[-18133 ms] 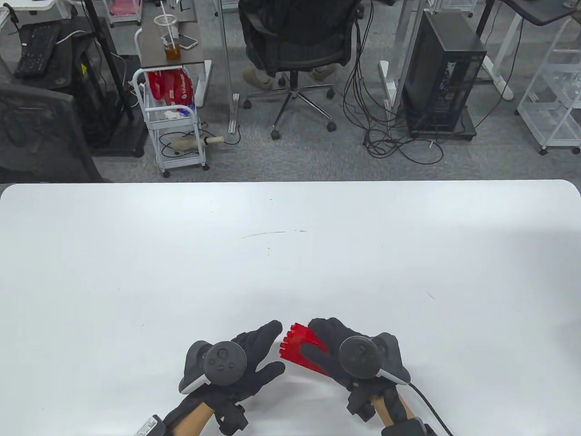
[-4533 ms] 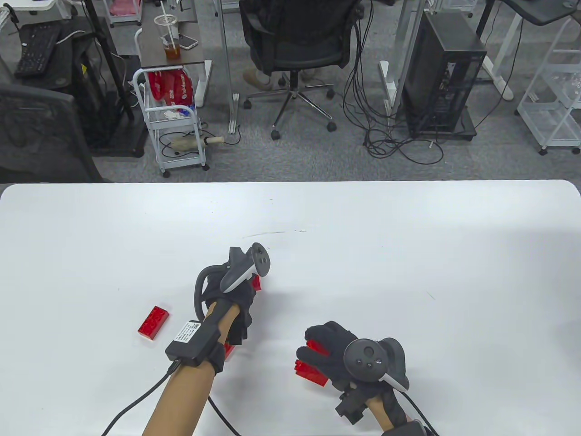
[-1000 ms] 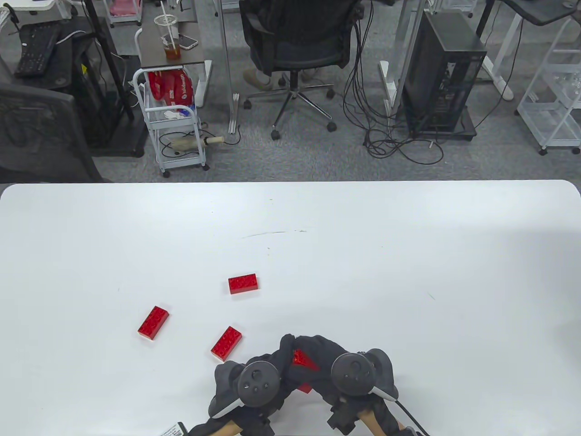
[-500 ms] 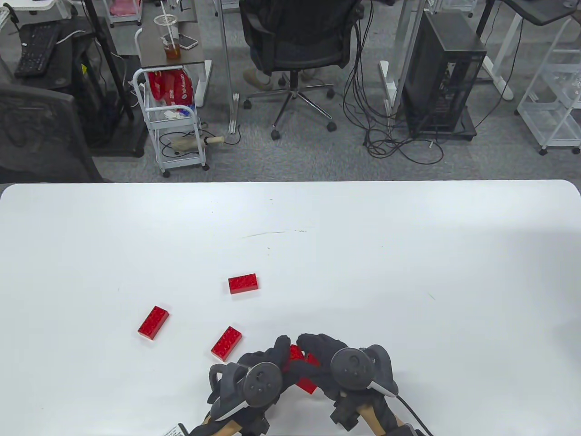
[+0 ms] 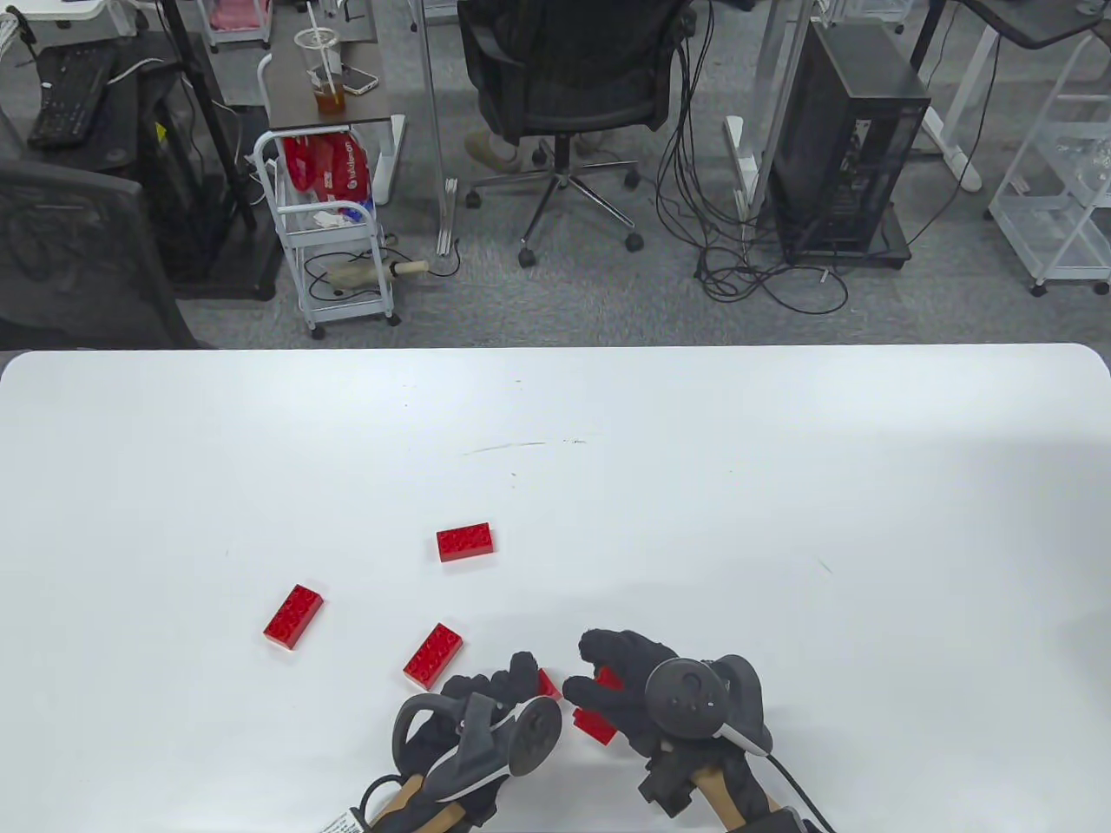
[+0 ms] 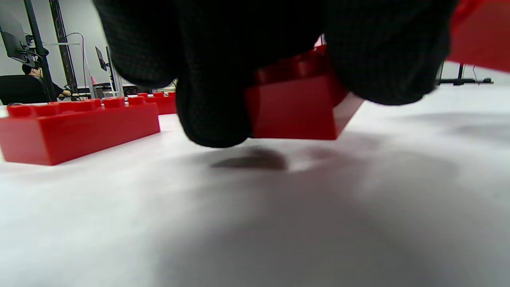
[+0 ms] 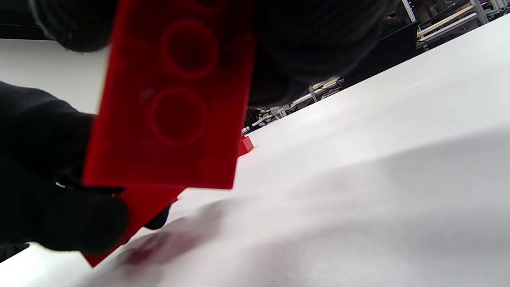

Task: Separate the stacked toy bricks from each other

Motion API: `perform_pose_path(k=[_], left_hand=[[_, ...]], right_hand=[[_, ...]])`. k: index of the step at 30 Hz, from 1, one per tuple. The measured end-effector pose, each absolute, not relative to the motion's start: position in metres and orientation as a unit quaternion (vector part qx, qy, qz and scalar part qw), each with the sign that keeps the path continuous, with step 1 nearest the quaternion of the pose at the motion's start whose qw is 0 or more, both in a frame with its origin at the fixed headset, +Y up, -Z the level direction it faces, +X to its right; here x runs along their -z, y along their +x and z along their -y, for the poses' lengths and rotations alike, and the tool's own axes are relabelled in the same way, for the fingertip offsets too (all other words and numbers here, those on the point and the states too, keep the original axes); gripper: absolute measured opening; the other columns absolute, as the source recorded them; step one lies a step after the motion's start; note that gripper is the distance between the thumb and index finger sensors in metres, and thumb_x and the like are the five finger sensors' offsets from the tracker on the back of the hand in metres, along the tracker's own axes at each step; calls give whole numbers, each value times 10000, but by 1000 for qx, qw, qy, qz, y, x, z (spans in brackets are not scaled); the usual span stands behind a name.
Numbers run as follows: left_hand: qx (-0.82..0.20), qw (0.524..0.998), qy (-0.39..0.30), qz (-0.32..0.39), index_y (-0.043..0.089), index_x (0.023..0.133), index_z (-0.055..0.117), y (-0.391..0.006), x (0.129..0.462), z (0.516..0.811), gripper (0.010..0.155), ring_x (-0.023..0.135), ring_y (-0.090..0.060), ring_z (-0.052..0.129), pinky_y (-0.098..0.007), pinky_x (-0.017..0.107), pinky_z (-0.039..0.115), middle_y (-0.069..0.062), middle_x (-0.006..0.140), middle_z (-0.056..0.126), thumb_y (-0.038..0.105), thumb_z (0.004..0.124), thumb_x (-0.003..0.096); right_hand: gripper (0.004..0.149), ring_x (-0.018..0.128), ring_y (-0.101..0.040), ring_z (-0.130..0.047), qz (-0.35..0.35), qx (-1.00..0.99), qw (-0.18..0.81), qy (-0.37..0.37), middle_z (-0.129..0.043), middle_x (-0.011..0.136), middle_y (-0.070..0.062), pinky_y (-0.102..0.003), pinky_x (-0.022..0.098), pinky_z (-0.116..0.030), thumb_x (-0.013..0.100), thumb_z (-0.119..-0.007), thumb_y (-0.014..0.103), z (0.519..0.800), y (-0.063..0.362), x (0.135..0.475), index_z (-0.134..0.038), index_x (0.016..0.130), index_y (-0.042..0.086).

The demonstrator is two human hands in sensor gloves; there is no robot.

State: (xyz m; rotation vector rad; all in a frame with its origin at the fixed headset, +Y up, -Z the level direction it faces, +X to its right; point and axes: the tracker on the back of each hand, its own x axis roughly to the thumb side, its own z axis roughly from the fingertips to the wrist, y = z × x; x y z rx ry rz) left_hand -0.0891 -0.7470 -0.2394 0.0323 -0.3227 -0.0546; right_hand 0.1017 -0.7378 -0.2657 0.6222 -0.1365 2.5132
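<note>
My left hand [image 5: 512, 685] pinches one red brick [image 5: 548, 685], held just above the table; the left wrist view shows that brick [image 6: 297, 107] between my gloved fingers [image 6: 211, 79]. My right hand [image 5: 608, 685] grips the rest of the red stack [image 5: 595, 723] close beside it; its hollow underside fills the right wrist view [image 7: 175, 103]. The two held pieces are apart by a small gap. Three single red bricks lie on the white table [image 5: 781, 486]: one at the left [image 5: 294, 616], one near my left hand [image 5: 433, 656], one farther back [image 5: 466, 541].
The table's far edge borders an office floor with a chair [image 5: 573, 78], a cart [image 5: 334, 226] and a computer tower [image 5: 846, 147]. The loose bricks lie left of my hands.
My hands, joined over the stack a second ago, have drawn apart. The left hand has come away leftward with one brick and rolled its tracker sideways; the right keeps the rest.
</note>
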Motion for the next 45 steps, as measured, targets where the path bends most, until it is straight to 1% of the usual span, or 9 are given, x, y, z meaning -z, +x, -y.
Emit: perform_pose_path(k=[10,13,19,26,29,33,35,40,45], left_hand=[[89,982,17,163,193,980,826,-79,237,753,733,591,-179,1122,-369,578,880,-20,801,1054,562,836,346],[121,979,19,163,188,983,824,-73,234,755,730,598,-184,1118,-372,583,877,-23,810,1049,555,835,352],[160,974,15,157,174,1006,797,-65,232,757,739,616,-194,1112,-382,592,865,-26,838,1035,551,816,370],[182,971,18,156,201,1031,759,-65,230,757,753,656,-188,1085,-392,616,836,-3,881,1003,580,778,380],[175,973,20,151,215,1045,737,-69,231,757,773,676,-188,1074,-398,627,825,12,899,987,595,771,373],[164,975,8,146,209,1064,714,-73,233,754,827,697,-197,1062,-406,637,815,3,919,973,638,755,357],[156,977,15,145,212,1063,714,-74,232,751,829,700,-196,1062,-406,638,815,4,920,971,645,746,358],[104,983,58,137,227,1067,710,-83,225,729,824,725,-205,1051,-418,651,804,5,939,959,652,736,362],[45,986,66,149,214,1113,629,-91,223,719,884,806,-225,1008,-448,686,773,-9,1010,897,671,712,361]], right_hand=[[710,494,-219,-986,55,-933,275,226,-883,749,-119,-296,297,-930,482,-665,635,738,104,267,-739,959,115],[709,495,-217,-986,57,-933,276,226,-882,750,-119,-296,298,-930,482,-665,635,738,105,267,-739,959,116],[710,499,-219,-985,58,-933,277,224,-880,754,-117,-296,300,-930,481,-665,635,738,105,268,-737,961,117],[706,503,-220,-983,60,-932,280,222,-877,758,-117,-295,303,-929,483,-662,634,738,106,268,-733,963,122],[705,505,-218,-983,62,-931,283,221,-876,762,-114,-296,303,-929,484,-659,635,737,108,268,-731,965,125],[705,505,-218,-985,61,-931,285,219,-877,764,-113,-293,302,-930,483,-659,635,738,108,268,-731,966,125],[702,510,-218,-986,63,-931,285,219,-875,771,-110,-290,305,-932,483,-660,634,738,108,268,-729,968,130],[696,557,-230,-987,72,-929,292,216,-863,805,-111,-296,343,-943,479,-676,619,737,111,268,-712,981,139],[691,627,-240,-989,73,-927,296,217,-848,847,-111,-318,401,-957,472,-698,599,737,112,269,-694,995,146]])
